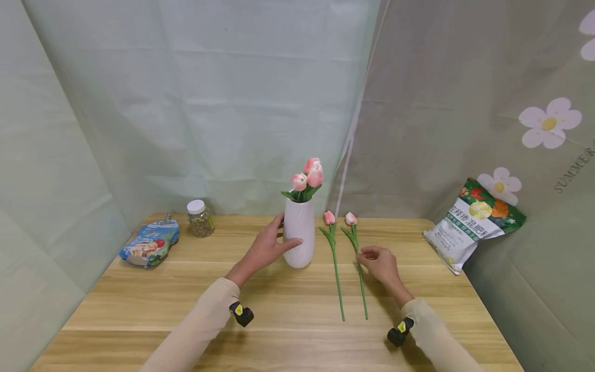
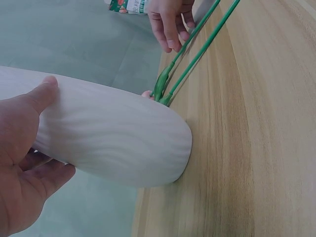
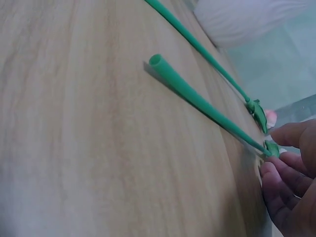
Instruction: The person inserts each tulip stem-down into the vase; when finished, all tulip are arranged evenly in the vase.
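Note:
A ribbed white vase [image 1: 299,227] stands upright on the table with several pink tulips [image 1: 314,175] in it. My left hand [image 1: 267,244] holds the vase by its left side, thumb across the front and fingers around behind. Two more tulips lie side by side to the right of the vase, a left tulip [image 1: 329,217] and a right tulip [image 1: 350,219], their green stems toward me. My right hand [image 1: 382,264] is at the right tulip's stem [image 3: 212,112], fingertips right beside it just below the leaves, with a gap between thumb and fingers in the right wrist view.
On the wooden table [image 1: 279,336], a clear jar [image 1: 201,223] with a white lid and a blue pouch [image 1: 151,244] stand at the back left. A green and white bag [image 1: 471,222] leans at the right edge. Curtains [image 1: 209,103] hang behind.

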`<state>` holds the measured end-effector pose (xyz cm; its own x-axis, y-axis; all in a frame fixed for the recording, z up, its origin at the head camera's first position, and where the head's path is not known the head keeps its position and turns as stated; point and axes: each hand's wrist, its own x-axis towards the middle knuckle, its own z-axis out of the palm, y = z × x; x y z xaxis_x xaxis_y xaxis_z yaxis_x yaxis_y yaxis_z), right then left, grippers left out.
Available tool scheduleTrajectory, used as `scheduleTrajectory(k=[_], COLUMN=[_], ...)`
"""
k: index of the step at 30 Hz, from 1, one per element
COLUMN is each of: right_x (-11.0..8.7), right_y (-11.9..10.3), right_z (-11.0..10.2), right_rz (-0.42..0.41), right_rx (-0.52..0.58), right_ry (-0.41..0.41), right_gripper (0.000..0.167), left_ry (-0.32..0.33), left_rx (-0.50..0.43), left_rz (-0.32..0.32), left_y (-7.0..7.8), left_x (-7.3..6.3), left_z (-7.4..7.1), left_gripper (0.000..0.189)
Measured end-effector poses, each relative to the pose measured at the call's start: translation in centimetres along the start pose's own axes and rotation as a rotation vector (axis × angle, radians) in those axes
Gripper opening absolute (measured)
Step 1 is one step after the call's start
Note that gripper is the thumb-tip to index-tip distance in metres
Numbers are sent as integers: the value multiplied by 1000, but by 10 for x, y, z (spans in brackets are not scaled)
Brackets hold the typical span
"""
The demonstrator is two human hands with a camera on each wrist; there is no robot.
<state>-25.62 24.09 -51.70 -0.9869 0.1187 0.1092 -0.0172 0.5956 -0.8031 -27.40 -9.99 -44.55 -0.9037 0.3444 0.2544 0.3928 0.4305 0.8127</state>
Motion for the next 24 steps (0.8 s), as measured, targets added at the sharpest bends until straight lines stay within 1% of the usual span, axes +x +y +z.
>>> scheduleTrajectory(k=[6,12,24], right_x=[1,3,5], right_y=[3,4,-1], right_z=[3,7,9], right_rz=[-2,0,44], right_rx=[-25,-37,-57], right_ry=[4,1,16], right_gripper=[28,26,21], left_ry=[-7,-6,10], left_rx=[-5,-3,14], left_rz=[-19,-11,10], left_y=[1,1,1], left_x=[0,-1,-2], left_z=[-1,-1,0], left_gripper=[89,89,87])
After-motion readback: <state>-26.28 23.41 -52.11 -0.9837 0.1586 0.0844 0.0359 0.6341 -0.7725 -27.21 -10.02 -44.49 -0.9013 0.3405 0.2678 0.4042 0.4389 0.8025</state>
